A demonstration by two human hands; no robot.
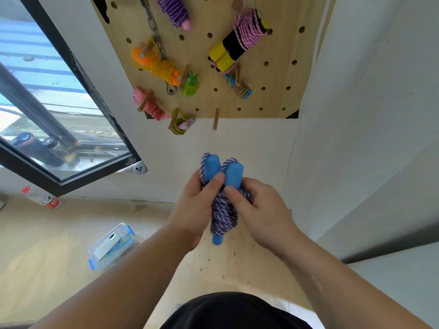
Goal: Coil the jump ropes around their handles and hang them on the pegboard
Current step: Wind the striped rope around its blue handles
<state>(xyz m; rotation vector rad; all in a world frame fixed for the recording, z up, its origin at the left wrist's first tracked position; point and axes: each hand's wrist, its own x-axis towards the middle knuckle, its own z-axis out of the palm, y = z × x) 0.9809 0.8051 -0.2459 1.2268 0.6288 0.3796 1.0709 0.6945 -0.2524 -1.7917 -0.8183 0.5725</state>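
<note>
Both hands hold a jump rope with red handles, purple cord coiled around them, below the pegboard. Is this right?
Not quite. The head view shows blue handles, not red. The left hand and right hand do hold the jump rope, coiled, below the pegboard.

A blue-handled jump rope [223, 210] with purple-and-white twisted cord coiled around its paired, upright handles is gripped by the left hand [193, 207] and right hand [260, 210], below a light wooden pegboard [263, 98] hung with other coiled ropes.
</note>
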